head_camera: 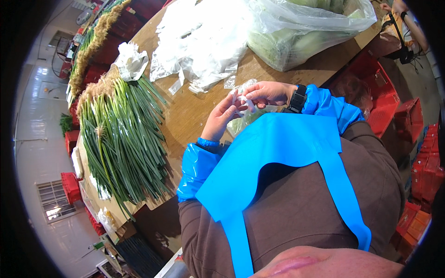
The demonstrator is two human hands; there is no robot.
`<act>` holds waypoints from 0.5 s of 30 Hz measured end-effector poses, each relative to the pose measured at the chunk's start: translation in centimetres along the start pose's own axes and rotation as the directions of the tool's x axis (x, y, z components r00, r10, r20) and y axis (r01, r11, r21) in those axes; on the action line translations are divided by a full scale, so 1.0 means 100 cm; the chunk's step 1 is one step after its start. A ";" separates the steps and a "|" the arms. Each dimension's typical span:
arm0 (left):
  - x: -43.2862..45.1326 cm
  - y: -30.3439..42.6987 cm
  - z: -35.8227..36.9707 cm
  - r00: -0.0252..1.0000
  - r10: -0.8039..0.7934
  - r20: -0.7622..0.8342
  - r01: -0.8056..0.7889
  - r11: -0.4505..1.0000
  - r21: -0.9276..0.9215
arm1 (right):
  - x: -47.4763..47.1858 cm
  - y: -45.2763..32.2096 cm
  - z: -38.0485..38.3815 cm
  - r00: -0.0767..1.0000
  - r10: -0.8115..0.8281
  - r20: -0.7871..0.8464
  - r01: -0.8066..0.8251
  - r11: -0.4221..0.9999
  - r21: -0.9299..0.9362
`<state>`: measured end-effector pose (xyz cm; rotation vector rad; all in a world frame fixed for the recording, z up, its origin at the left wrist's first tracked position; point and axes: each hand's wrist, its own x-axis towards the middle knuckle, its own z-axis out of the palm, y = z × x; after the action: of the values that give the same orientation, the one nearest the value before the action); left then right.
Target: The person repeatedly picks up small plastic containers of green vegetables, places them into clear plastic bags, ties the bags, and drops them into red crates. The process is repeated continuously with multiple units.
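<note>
My left hand (220, 114) and my right hand (271, 93) meet above the wooden table's near edge. Their fingertips pinch a twisted piece of thin whitish plastic (248, 104) between them. Just below and behind the hands lies a clear plastic bag (240, 125) with something pale green inside; my blue apron partly hides it, and whether the pinched plastic belongs to it I cannot tell. Beyond the hands spreads a pile of clear and white plastic bags (208, 45). To the left lies a large heap of green onions (125, 135), roots pointing away.
A big clear bag of pale green vegetables (285, 45) stands at the table's far right. Crumpled white plastic (131, 62) lies on the onion roots. Red plastic crates (380, 93) stand right of the table (187, 114). Another person's arm (415, 31) shows at upper right.
</note>
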<state>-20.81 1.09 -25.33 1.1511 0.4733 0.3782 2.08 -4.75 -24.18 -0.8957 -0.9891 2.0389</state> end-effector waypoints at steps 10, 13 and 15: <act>0.001 0.000 0.012 1.000 -0.010 -0.008 0.010 1.000 -0.022 | 0.007 0.010 -0.002 0.998 -0.056 -0.024 0.055 0.998 -0.031; 0.001 -0.008 0.013 0.997 0.070 0.013 -0.069 0.996 -0.055 | 0.006 0.014 -0.005 0.994 -0.082 -0.073 0.079 0.996 -0.046; 0.001 -0.012 0.010 0.993 0.107 0.041 -0.106 0.994 -0.027 | 0.006 0.013 -0.010 0.993 -0.047 -0.110 0.027 0.984 -0.176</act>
<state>-20.13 -0.05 -26.14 1.1614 0.3699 0.4497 2.24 -4.51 -25.91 -1.0643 -1.1253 1.8695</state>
